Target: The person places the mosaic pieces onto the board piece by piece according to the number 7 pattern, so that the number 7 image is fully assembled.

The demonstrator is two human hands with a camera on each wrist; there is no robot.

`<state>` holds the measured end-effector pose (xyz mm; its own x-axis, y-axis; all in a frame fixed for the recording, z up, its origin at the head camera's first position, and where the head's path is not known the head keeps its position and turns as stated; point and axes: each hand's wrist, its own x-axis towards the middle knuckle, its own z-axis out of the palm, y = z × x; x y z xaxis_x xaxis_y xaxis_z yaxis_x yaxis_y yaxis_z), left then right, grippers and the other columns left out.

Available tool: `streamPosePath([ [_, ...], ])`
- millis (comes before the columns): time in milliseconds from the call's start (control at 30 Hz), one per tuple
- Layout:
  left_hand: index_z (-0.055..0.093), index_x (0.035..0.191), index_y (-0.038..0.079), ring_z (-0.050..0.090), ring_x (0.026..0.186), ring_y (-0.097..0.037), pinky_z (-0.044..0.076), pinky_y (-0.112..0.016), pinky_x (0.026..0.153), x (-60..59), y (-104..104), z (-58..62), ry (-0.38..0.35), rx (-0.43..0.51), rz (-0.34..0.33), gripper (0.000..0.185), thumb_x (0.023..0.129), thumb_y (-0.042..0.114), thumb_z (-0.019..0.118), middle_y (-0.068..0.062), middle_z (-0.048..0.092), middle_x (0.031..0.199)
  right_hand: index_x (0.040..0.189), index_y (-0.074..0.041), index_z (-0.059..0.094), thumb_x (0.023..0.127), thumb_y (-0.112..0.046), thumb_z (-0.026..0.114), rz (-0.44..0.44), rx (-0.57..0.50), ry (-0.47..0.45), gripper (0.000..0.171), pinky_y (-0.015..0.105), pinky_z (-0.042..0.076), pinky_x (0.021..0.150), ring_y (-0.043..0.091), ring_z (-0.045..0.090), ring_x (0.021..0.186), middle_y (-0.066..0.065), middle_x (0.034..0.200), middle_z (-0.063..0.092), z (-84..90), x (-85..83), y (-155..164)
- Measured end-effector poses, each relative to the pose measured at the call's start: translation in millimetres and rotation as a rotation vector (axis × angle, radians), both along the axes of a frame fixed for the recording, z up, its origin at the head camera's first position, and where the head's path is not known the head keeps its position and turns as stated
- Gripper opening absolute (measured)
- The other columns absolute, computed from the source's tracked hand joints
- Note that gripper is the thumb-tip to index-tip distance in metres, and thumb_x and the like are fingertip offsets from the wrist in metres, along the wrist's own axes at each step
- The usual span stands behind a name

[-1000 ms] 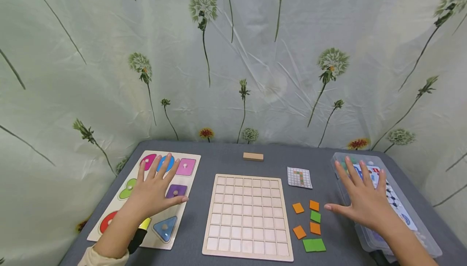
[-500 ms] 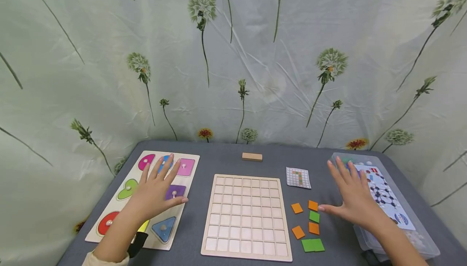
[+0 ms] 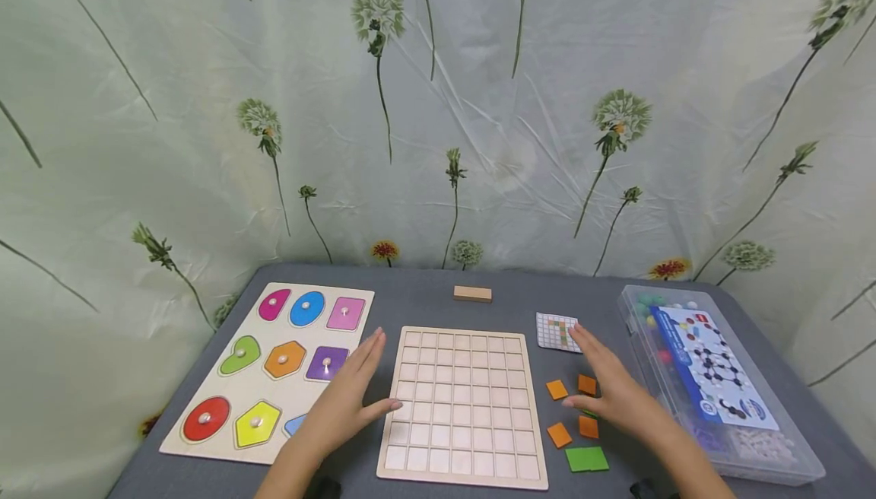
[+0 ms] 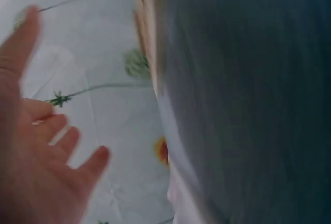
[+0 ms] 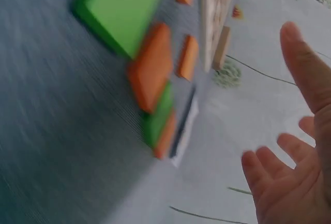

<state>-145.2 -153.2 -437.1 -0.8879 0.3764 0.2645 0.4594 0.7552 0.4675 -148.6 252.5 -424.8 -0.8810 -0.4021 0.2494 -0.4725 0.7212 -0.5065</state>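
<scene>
Seen from the head camera, my left hand (image 3: 345, 400) lies flat with fingers straight, holding nothing, over the gap between the shape puzzle (image 3: 270, 366) and the grid board (image 3: 465, 405); its thumb reaches the board's left edge. My right hand (image 3: 612, 392), likewise spread and holding nothing, hovers above the tiles (image 3: 578, 415), covering part of a green one; orange tiles lie just beside its thumb and a larger green tile (image 3: 587, 459) sits nearer me. A pattern card (image 3: 557, 332) lies beyond the fingertips, a wood block (image 3: 473, 293) sits at the far edge of the table (image 3: 424, 303), and a clear box (image 3: 718, 385) stands to the right.

Left wrist view, blurred: my left hand (image 4: 36, 151) shows fingers apart and loose, gripping nothing, beside grey table (image 4: 248, 94) and curtain (image 4: 103, 79).

Right wrist view, blurred: my right hand (image 5: 289, 182) is splayed and holds nothing, well above the orange and green tiles (image 5: 150, 69) on the table, with the grid board's edge (image 5: 217, 6) behind them.
</scene>
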Motion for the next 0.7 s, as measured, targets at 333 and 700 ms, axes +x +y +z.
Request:
streamPosePath([
  [333,0.027,0.139,-0.002,0.027,0.127,-0.037,0.026,-0.051,0.098,11.6,9.3,-28.6,-0.246,0.141,-0.01,0.08,0.077,0.025,0.07,-0.021,0.029,0.14,0.134,-0.002,0.038,0.077,-0.027,0.069,0.003,-0.012,-0.279,0.07,0.049,0.039,0.087,0.035,0.048,0.11,0.019,0.128,0.046,-22.5,-1.6,-8.0],
  [700,0.036,0.135,-0.005,0.028,0.125,-0.039,0.027,-0.054,0.096,11.6,9.7,-39.4,-0.273,0.169,-0.025,0.065,0.08,0.012,0.066,-0.021,0.034,0.137,0.107,-0.004,0.061,0.079,-0.013,0.068,-0.001,0.062,-0.174,0.03,0.033,0.046,0.072,0.015,0.054,0.085,0.0,0.099,0.056,-28.8,-4.9,-7.7],
])
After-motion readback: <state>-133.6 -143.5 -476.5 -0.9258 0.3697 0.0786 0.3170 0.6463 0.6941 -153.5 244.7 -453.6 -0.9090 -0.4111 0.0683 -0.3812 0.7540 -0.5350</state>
